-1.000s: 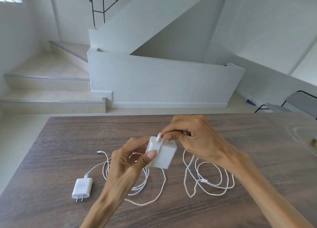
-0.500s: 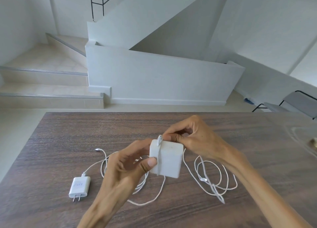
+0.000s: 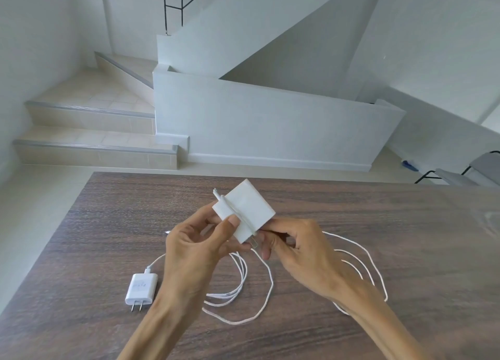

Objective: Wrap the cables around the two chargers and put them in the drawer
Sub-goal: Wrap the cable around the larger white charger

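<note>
A large square white charger (image 3: 247,209) is held above the wooden table (image 3: 378,224), tilted, with its plug end pointing down. My left hand (image 3: 197,246) grips its left side, thumb pressing the cable across its face. My right hand (image 3: 300,251) pinches the white cable (image 3: 359,254) just under the charger's lower right corner. The cable's connector end sticks out at the charger's upper left. The rest of that cable lies in loose loops on the table to the right. A smaller white charger (image 3: 141,289) lies flat at the left with its own cable (image 3: 243,284) coiled beside it.
The table's far edge runs just beyond the hands, with tiled floor and steps behind. A low white wall stands past the table. A grey chair (image 3: 465,174) is at the far right. No drawer is in view.
My right hand has moved from the top of the charger down to its lower right, carrying the cable across the face. The charger has tilted and risen.
</note>
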